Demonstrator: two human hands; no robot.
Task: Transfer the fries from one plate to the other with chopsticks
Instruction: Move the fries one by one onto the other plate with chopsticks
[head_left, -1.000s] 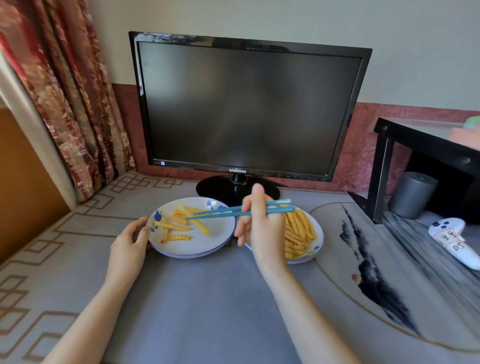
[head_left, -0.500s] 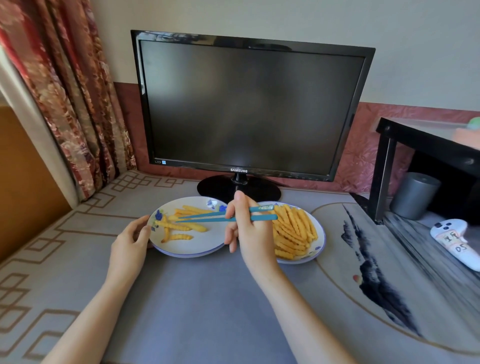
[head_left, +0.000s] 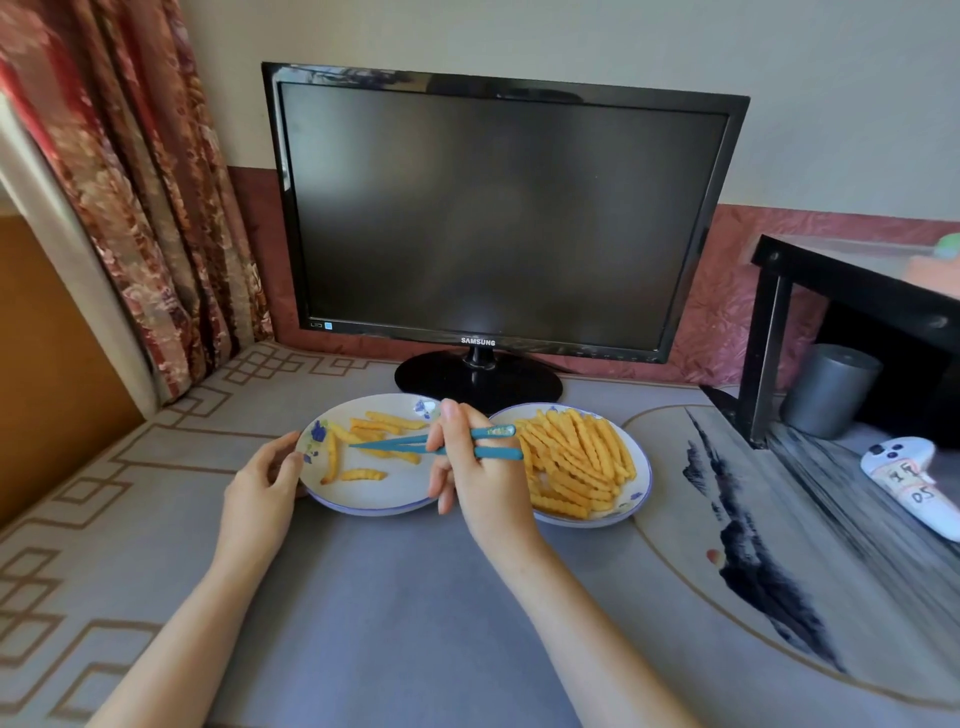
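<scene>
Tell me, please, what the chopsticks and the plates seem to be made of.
Probably plastic chopsticks: smooth uniform teal, printed end. The left plate and right plate look like glazed ceramic or melamine: glossy white, blue rims, floral prints.

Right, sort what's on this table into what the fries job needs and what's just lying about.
Job: blue chopsticks in the right hand; left plate, held at its rim by the left hand; right plate; crinkle fries on both.
Lying about: Samsung monitor; white controller; grey canister; black shelf.
</scene>
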